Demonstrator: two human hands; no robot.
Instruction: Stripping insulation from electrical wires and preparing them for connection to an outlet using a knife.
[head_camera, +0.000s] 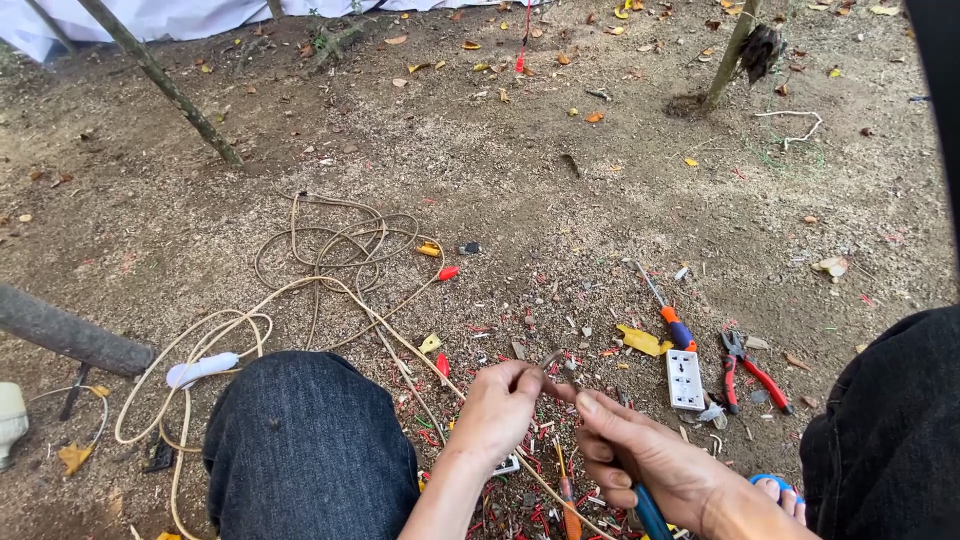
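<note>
Pinching a thin wire (553, 358) between both grips, left hand (497, 408) and right hand (640, 455), which also clasps a blue-handled tool (648, 512), risks pricked fingertips beside the white socket (685, 379).

**Two hands busy with a wire on the dirt**

The left hand (497, 405) pinches a thin tan wire (330, 285) that loops away over the ground. The right hand (640, 455) touches it, gripping a blue-handled tool (650, 515) too (its tip is hidden). A white socket block (685, 379), a screwdriver (668, 312) and red pliers (750, 368) lie nearby.
</note>
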